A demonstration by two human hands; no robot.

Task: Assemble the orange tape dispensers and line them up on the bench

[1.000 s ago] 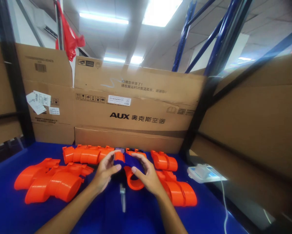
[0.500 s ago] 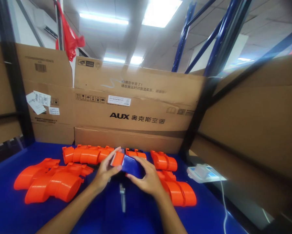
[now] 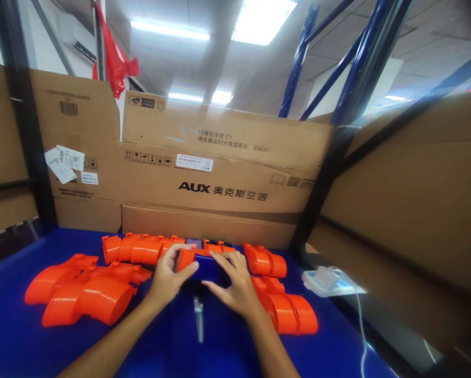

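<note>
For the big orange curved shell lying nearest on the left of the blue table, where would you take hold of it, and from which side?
Grip the large orange shell across its narrower middle, coming from above and from the near side. It lies flat on the blue table with its wide rounded end toward the right, and another orange shell crowds its far side. Both the left hand and right hand are occupied with the blue-and-orange piece.

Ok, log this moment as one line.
left hand: holds blue-orange part | right hand: same part | orange parts on blue table
</note>
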